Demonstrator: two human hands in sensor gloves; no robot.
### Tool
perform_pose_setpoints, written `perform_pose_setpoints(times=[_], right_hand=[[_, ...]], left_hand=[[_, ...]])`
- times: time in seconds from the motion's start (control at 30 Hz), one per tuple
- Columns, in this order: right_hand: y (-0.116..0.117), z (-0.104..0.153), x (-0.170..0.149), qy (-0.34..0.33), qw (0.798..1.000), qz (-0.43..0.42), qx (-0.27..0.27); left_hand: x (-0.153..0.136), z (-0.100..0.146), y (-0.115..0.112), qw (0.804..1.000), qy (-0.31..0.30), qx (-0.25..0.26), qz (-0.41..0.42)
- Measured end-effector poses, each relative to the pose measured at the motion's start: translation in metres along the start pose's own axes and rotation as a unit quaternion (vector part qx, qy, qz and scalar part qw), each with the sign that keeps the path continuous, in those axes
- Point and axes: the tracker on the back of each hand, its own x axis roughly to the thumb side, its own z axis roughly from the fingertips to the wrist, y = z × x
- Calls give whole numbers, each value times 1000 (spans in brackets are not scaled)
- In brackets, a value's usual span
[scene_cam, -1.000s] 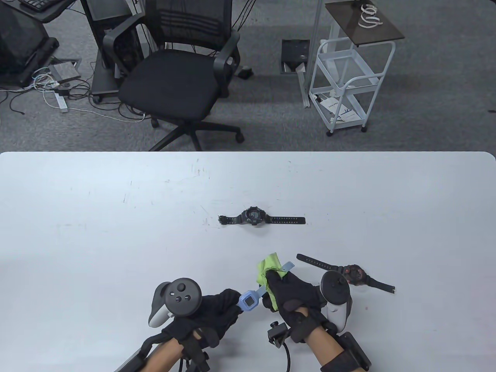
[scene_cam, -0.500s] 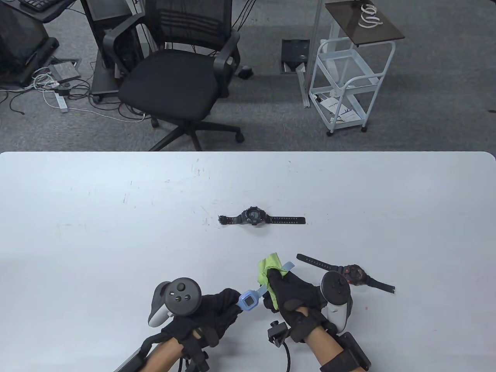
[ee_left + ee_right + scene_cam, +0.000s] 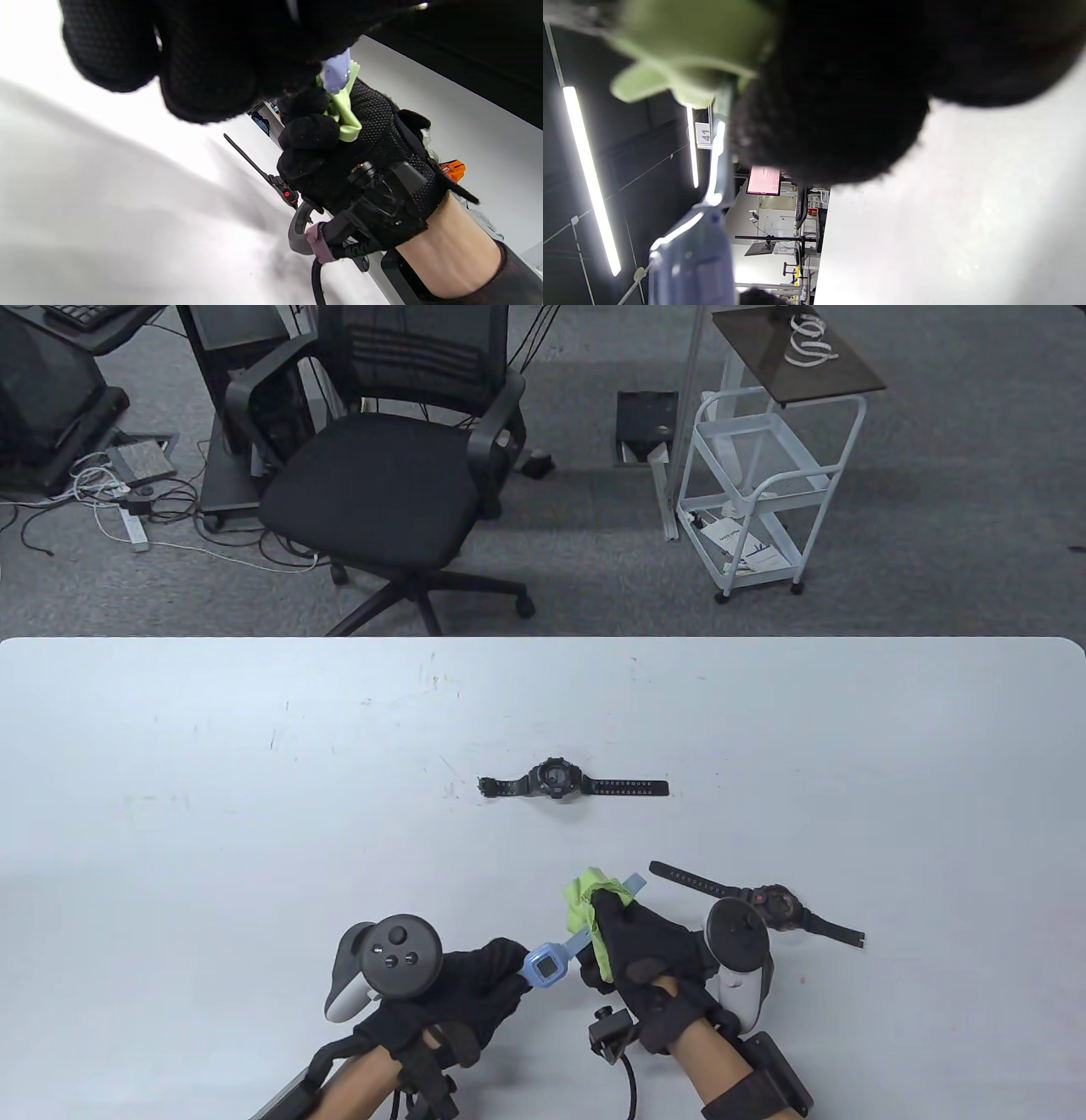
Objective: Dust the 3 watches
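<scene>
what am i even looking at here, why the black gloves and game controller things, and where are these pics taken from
These are a person's two hands in black sensor gloves, with a tracker strapped to the back of each; the fingers stay free. One camera looks down at the white table; the two close-ups come from cameras on each wrist.

The left hand holds a light blue watch. The right hand grips a green cloth against that watch's strap.

Two more watches lie on the table: a black watch in the middle and a black and red watch beside the right hand.
</scene>
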Motion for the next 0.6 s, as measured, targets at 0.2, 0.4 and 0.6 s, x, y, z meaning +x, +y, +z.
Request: perform_pose_setpoints(times=[0.2, 0.4, 0.6], right_hand=[[1, 1, 0, 0, 1000, -6, -1], [0, 0, 1, -2, 1000, -2, -3], [-2, 1, 1, 0, 1000, -10, -6]], left_hand=[[-2, 0, 0, 1000, 3, 1, 5], [-2, 0, 1, 1000, 2, 1, 1], [-2, 0, 1, 1000, 4, 0, 5]])
